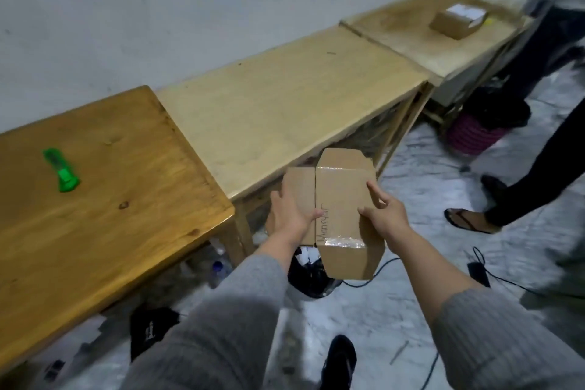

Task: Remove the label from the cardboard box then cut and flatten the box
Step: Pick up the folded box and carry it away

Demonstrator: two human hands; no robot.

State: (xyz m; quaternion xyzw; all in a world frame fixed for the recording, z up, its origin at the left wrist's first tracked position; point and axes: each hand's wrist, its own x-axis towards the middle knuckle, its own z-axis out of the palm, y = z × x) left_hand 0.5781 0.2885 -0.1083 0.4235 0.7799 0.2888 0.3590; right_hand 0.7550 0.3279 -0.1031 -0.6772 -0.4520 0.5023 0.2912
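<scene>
Two hands on one cardboard box (340, 215), held up in the air in front of the surfaces and above the floor. The left hand (289, 214) grips the box's left side, thumb lying over the top face, fingers wrapped round the far edge. The right hand (384, 212) clamps the right side, thumb on top and index finger stretched along the edge; the other fingers tuck underneath, out of view. The box looks flattened, though the blur makes that hard to be sure of: two flaps stick out, one at the far end, one at the near end. A strip of shiny clear tape (343, 243) crosses the near end, and one line of handwriting runs along the middle seam.

Surfaces, count them: three wooden ones in a row along the wall. The nearest, dark-varnished surface (104, 199) carries a single green utility knife (61, 171), well apart from the box. The middle, pale surface (285, 104) is next. The far surface (411, 32) has a second cardboard box (459, 20), closed, with a white label on top.

On the right, another person's two legs (538, 149) in dark trousers, one sandalled foot on the floor. Black cables (493, 277) trail across the floor.
</scene>
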